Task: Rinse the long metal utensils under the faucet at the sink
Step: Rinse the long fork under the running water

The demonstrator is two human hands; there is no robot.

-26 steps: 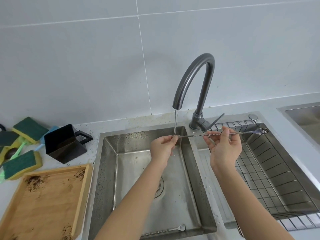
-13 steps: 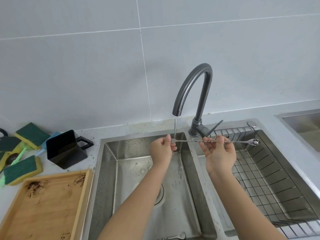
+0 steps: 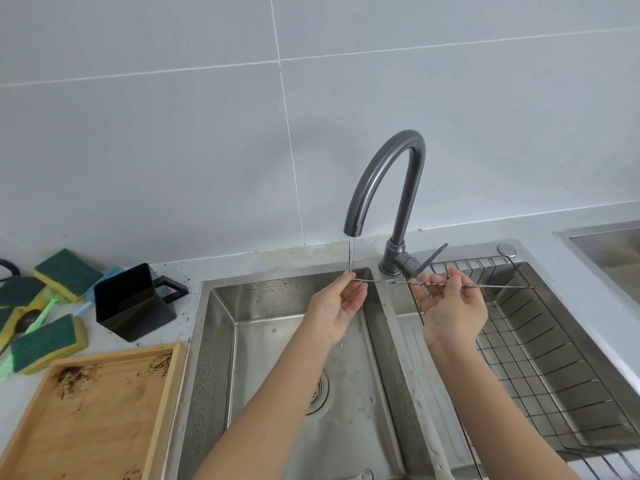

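A long thin metal utensil (image 3: 388, 282) with a twisted shaft lies level between both hands, above the divider of the double sink. My left hand (image 3: 337, 306) pinches its left tip right under the thin stream of water from the grey curved faucet (image 3: 384, 174). My right hand (image 3: 452, 306) holds the shaft near its middle with the fingertips; the far end (image 3: 512, 287) sticks out to the right over the wire rack. Another metal utensil (image 3: 363, 475) shows at the bottom edge of the left sink basin (image 3: 221, 341).
A wire drying rack (image 3: 554, 358) fills the right basin. On the counter to the left stand a black square cup (image 3: 133, 303), several green and yellow sponges (image 3: 45, 342) and a wooden tray (image 3: 90, 410) with dark crumbs. A second sink (image 3: 609, 244) shows at the far right.
My view has tilted up slightly, so the sink sits lower in frame. The utensil has shifted a little left under the stream; my left hand's fingers have opened out below its tip.
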